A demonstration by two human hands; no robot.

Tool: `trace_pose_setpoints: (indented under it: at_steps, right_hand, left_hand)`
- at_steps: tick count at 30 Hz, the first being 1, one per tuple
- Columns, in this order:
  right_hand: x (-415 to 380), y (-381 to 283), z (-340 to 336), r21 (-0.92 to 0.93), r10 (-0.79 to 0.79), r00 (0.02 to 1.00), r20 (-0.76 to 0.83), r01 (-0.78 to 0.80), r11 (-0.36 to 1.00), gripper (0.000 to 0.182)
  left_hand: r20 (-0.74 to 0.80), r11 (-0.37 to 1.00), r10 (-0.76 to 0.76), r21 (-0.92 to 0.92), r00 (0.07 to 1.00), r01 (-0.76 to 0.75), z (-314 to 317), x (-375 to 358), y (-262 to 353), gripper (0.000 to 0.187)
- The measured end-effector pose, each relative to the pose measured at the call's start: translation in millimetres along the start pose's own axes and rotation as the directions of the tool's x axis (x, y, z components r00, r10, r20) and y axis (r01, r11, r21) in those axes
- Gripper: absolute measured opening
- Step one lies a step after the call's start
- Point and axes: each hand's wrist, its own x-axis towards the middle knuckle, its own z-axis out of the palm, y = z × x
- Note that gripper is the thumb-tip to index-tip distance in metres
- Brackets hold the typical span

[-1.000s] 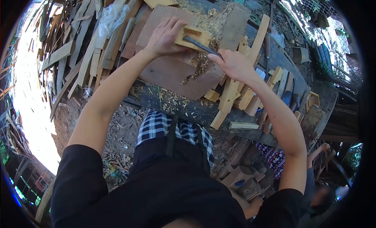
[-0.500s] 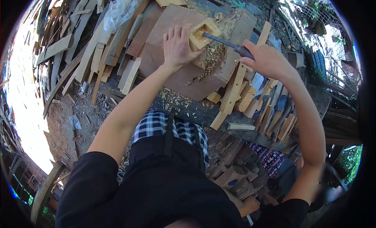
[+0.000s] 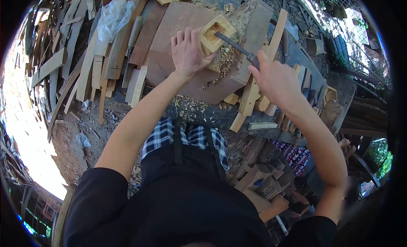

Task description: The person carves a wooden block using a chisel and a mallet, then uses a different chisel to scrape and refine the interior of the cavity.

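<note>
A pale hollowed wooden block [image 3: 215, 29] rests tilted on a large flat brown work block [image 3: 174, 20]. My left hand [image 3: 188, 51] grips the hollowed block's near left side, its thumb along the lower edge. My right hand [image 3: 275, 77] is closed round the dark handle of a chisel [image 3: 235, 45], to the right of the hollowed block. The tip of the chisel reaches into the hollow. Wood shavings [image 3: 227, 60] lie heaped beside and below the hollowed block.
Wooden boards and a clear plastic bag [image 3: 114, 18] lie at the left. Wooden pieces [image 3: 250, 98] and tools crowd the bench's right side. Another person, in patterned red clothing [image 3: 294, 157], is at the lower right beyond my right arm.
My right hand and the chisel have moved a little left and nearer, the chisel now steeper. The hollowed block and my left hand sit slightly further left in view, which has shifted.
</note>
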Motion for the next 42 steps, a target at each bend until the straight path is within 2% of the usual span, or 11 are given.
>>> trace_pose_setpoints:
  at_steps: [7, 10, 12, 16, 18, 22, 26, 27, 29, 32, 42]
  right_hand:
    - [-8, -40, 58, 0.2, 0.211, 0.965, -0.154, -0.179, 0.963, 0.039]
    - [-4, -15, 27, 0.248, 0.101, 0.984, -0.148, -0.062, 0.967, 0.038]
    - [-8, -10, 5, 0.041, -0.038, 0.991, -0.125, 0.043, 0.998, 0.038]
    - [-12, -29, 11, -0.026, -0.037, 0.994, -0.099, 0.035, 0.999, 0.038]
    - [-19, -53, 50, 0.172, 0.195, 0.973, -0.12, -0.173, 0.97, 0.041]
    - [-9, -74, 70, 0.243, 0.251, 0.936, -0.246, -0.191, 0.951, 0.042]
    - [-4, -41, 52, 0.589, 0.157, 0.987, 0.021, -0.139, 0.796, 0.04]
    - [-6, -36, 37, 0.595, 0.163, 0.986, 0.019, -0.143, 0.791, 0.04]
    - [-10, -27, 2, 0.093, 0.119, 0.992, -0.032, -0.116, 0.989, 0.038]
    - [-8, -30, -12, -0.084, 0.03, 0.997, -0.078, -0.036, 0.996, 0.037]
    - [-2, -70, 63, 0.289, 0.355, 0.931, -0.078, -0.32, 0.902, 0.036]
  left_hand:
    - [0.003, 0.998, 0.032, 0.057, 0.999, -0.032, 0, -10, -5, 0.076]
    - [-0.039, 0.997, 0.058, 0.058, 0.998, -0.056, 5, 1, -3, 0.077]
    - [-0.042, 0.997, 0.034, 0.077, 0.999, -0.03, 4, -5, -4, 0.078]
    - [-0.05, 0.999, 0.014, 0.037, 0.999, -0.012, 5, -4, 0, 0.078]
    - [-0.076, 1.0, -0.002, 0.022, 0.997, 0.003, 4, -5, 1, 0.078]
    - [-0.07, 0.999, 0.011, 0.045, 0.998, -0.008, 7, -3, -3, 0.074]
    - [-0.099, 0.997, 0.045, 0.059, 0.994, -0.04, 8, -4, -2, 0.071]
    - [-0.097, 0.997, 0.055, 0.059, 0.994, -0.05, 8, -4, -2, 0.071]
    - [-0.13, 0.996, 0.055, 0.078, 0.99, -0.045, 10, -3, -2, 0.075]
    - [-0.125, 0.997, 0.045, 0.068, 0.991, -0.037, 9, -5, -2, 0.074]
    - [-0.097, 1.0, 0.022, -0.006, 0.995, -0.023, 12, -8, 0, 0.073]
